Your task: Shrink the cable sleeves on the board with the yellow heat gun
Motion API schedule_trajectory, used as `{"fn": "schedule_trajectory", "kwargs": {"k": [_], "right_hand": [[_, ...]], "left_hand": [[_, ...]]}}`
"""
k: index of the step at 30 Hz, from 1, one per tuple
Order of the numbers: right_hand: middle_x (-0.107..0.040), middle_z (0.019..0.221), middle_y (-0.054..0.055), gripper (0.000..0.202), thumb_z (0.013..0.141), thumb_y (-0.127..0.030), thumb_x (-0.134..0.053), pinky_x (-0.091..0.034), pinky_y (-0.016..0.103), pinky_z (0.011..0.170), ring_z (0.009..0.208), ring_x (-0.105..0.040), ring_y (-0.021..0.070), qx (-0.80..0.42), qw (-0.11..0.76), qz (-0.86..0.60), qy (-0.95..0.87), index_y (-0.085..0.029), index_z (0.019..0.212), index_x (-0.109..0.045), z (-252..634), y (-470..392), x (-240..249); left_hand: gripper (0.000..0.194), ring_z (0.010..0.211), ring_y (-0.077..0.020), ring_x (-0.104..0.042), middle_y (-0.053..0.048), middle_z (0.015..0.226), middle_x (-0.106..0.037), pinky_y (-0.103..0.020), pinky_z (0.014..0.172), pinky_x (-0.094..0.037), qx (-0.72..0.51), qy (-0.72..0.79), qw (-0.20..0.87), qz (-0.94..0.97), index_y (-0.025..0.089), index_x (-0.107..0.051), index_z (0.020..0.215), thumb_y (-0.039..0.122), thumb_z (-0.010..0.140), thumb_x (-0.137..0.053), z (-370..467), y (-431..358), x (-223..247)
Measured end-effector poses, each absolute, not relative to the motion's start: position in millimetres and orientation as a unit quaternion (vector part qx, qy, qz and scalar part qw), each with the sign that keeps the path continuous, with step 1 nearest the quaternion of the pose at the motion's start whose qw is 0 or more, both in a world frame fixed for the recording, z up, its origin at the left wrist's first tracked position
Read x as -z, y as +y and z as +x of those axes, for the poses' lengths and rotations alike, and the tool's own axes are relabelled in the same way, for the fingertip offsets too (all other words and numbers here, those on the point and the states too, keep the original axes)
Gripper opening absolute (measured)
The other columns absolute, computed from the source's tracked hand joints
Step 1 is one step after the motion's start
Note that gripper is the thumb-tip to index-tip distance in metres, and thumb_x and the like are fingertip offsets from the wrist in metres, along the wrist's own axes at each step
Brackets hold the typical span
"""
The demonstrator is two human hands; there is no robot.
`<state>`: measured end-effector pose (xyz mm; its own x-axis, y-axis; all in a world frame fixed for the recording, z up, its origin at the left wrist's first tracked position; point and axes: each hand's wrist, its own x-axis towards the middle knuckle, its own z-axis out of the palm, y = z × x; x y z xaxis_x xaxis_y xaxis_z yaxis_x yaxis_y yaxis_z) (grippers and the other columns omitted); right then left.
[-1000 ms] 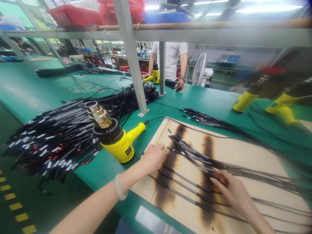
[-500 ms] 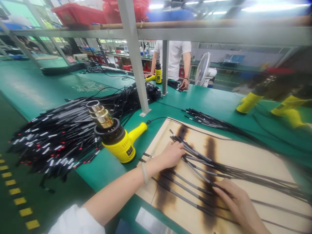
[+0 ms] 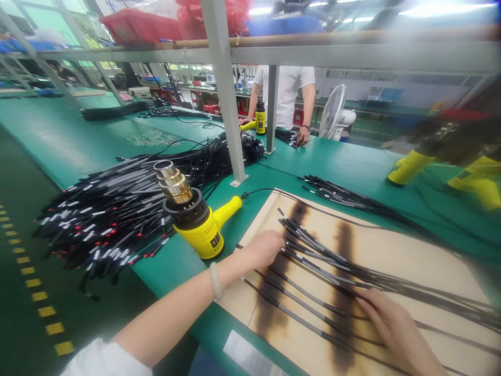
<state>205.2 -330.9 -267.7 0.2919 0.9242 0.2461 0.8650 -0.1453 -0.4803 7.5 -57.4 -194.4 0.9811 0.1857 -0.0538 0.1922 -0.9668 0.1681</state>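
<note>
The right grip [image 3: 393, 317] is nearly closed, thumb and fingers pinching a black cable [image 3: 313, 269] with a grey sleeve along it. The left grip [image 3: 264, 248], ahead of the right one and to its left, has its fingers drawn together at the tips of the cables; whether it has hold of one or only touches it, I cannot tell. A pale bangle [image 3: 215, 282] circles the wrist behind it.

Between the two grips the pinched cable lies slantwise over a wooden board [image 3: 410, 256] marked with two dark scorched bands. Just beyond it, a loose group of similar cables [image 3: 313, 243] fans out towards the left grip and runs off past the right one. On the near side of both grips, three more sleeved cables [image 3: 285, 310] lie spaced apart on the board.

Left of the left grip, a yellow heat gun [image 3: 199, 232] stands on the green worktop [image 3: 352, 154], its nozzle upward. Farther left, a large heap of cables [image 3: 129, 203] shows white and red ends. Beyond the board from the right grip lies another cable bundle [image 3: 340, 193]. Across the worktop, well apart from both grips, a co-worker's hand [image 3: 303, 136] touches some cable ends.
</note>
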Motion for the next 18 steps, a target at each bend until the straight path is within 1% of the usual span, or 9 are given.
{"fn": "schedule_trajectory", "kwargs": {"k": [3, 5, 8, 12, 18], "right_hand": [[-0.060, 0.089, 0.000, 0.018, 0.088, -0.031, -0.042, -0.047, 0.017, 0.070, 0.080, -0.059, 0.0073, -0.037, 0.269, -0.753, -0.599, -0.023, 0.097, -0.055, 201, -328, 268], [-0.060, 0.092, 0.000, 0.018, 0.088, -0.031, -0.042, -0.047, 0.016, 0.072, 0.083, -0.059, 0.0074, -0.041, 0.265, -0.751, -0.604, -0.022, 0.096, -0.056, 195, -324, 267], [-0.061, 0.094, 0.001, 0.020, 0.089, -0.029, -0.040, -0.048, 0.015, 0.073, 0.087, -0.060, 0.0077, -0.049, 0.266, -0.735, -0.621, -0.020, 0.096, -0.057, 183, -313, 264], [-0.062, 0.091, 0.002, 0.022, 0.089, -0.028, -0.039, -0.048, 0.015, 0.070, 0.083, -0.060, 0.0081, -0.046, 0.284, -0.721, -0.630, -0.019, 0.092, -0.059, 171, -296, 260], [-0.059, 0.083, 0.003, 0.023, 0.089, -0.026, -0.037, -0.048, 0.017, 0.067, 0.075, -0.059, 0.0083, -0.071, 0.306, -0.712, -0.628, -0.019, 0.092, -0.059, 164, -284, 255]], "left_hand": [[0.023, 0.075, -0.0144, -0.051, -0.006, 0.078, -0.056, -0.025, 0.064, -0.036, 0.031, 0.104, 0.086, 0.990, 0.015, -0.061, 0.081, 0.012, 0.082, -0.038, -1, -52, 189], [0.023, 0.074, -0.0141, -0.050, -0.006, 0.077, -0.055, -0.024, 0.063, -0.035, 0.031, 0.106, 0.080, 0.991, 0.015, -0.060, 0.077, 0.012, 0.082, -0.038, -8, -46, 186], [0.022, 0.074, -0.0141, -0.049, -0.005, 0.075, -0.054, -0.024, 0.062, -0.033, 0.034, 0.126, 0.077, 0.988, 0.014, -0.061, 0.074, 0.009, 0.077, -0.040, -21, -36, 184], [0.022, 0.072, -0.0132, -0.047, -0.005, 0.075, -0.052, -0.023, 0.062, -0.032, 0.031, 0.145, 0.084, 0.985, 0.015, -0.061, 0.072, 0.009, 0.076, -0.040, -36, -27, 188], [0.024, 0.071, -0.0131, -0.046, -0.005, 0.078, -0.051, -0.024, 0.059, -0.031, 0.031, 0.192, 0.097, 0.976, 0.015, -0.065, 0.076, 0.009, 0.076, -0.042, -42, -25, 193]]}}
